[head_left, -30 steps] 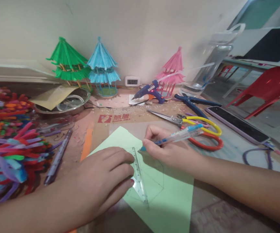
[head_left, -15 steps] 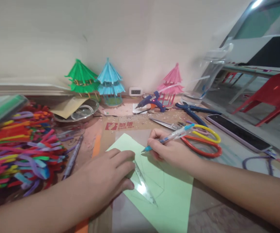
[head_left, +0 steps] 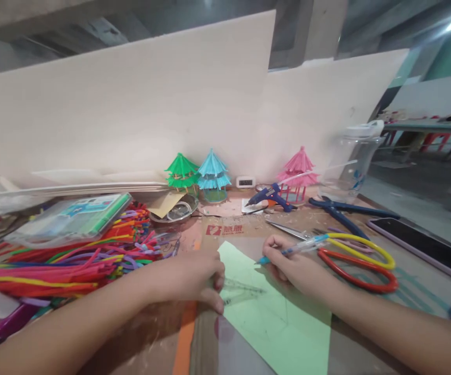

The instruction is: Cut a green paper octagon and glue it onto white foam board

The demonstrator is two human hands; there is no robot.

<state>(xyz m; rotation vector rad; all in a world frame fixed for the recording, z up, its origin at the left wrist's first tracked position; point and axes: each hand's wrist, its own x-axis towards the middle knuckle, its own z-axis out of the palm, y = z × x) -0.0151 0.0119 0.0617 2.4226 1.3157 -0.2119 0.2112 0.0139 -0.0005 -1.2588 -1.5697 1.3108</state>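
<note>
A light green paper sheet (head_left: 284, 325) lies on the table in front of me, with faint pencil lines on it. My left hand (head_left: 194, 278) presses a clear plastic ruler (head_left: 241, 291) flat on the sheet's left edge. My right hand (head_left: 298, 265) grips a blue-tipped pen (head_left: 291, 250), its tip hovering just above the paper's upper corner, to the right of the ruler.
A pile of coloured pipe cleaners (head_left: 73, 258) fills the left. Scissors with yellow and red handles (head_left: 358, 260) lie right of my hand, beside a phone (head_left: 424, 245). At the wall stand green (head_left: 182, 172), blue (head_left: 213, 172) and pink (head_left: 298, 166) paper pavilions, a glue gun (head_left: 268, 197) and a clear jug (head_left: 350, 166).
The camera has tilted upward, showing more wall. The ruler has turned from steeply slanted to nearly level under my left hand, and the pen tip has moved away from its edge.
</note>
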